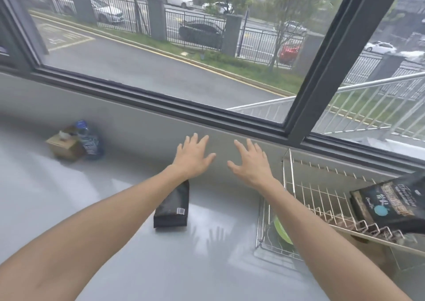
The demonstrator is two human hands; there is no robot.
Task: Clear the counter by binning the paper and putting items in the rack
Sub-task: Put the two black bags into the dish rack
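A black foil packet (pixel 172 207) lies flat on the pale counter (pixel 57 208), partly under my left forearm. My left hand (pixel 192 157) and my right hand (pixel 250 161) are stretched out side by side above the counter, fingers spread, palms down, holding nothing. At the right stands a wire dish rack (pixel 305 195). A dark printed packet (pixel 388 203) leans in its upper tier. A green plate (pixel 282 230) sits in the lower part, half hidden by my right forearm. No loose paper shows.
A brown tissue box (pixel 64 147) and a blue-capped water bottle (pixel 88 141) stand together at the back left of the counter. A grey wall and a dark window frame (pixel 207 112) close off the far side. The counter's right edge drops off beside the rack.
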